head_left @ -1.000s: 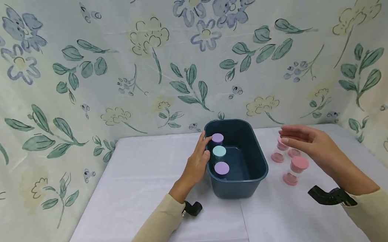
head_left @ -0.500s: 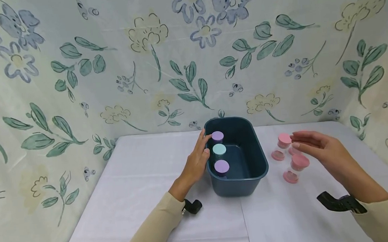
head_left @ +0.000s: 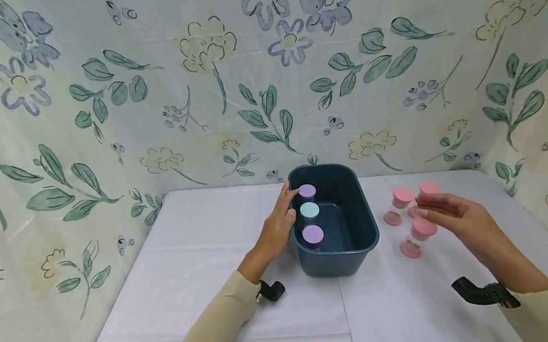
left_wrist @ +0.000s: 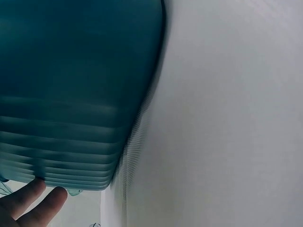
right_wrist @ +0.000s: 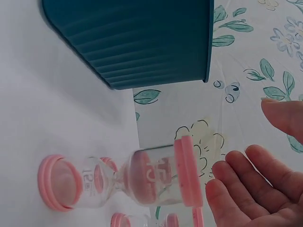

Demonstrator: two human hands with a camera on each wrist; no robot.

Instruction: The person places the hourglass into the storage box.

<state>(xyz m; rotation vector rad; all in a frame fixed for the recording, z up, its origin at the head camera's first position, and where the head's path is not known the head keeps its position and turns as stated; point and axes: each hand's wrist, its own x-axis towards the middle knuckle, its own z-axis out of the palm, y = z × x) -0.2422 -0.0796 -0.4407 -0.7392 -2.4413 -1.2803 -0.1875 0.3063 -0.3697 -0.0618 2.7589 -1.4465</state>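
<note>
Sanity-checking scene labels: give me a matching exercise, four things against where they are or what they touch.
Things:
1. teal-capped jar
2. dark teal plastic bin
3. left hand
4. right hand

Places:
A. open, above the pink-capped hourglass timers
B. on the white tablecloth, middle
C. flat against the bin's left wall
D. in the bin, between two purple-capped jars

Pairs: 1-D, 2-B, 3-C, 4-A
</note>
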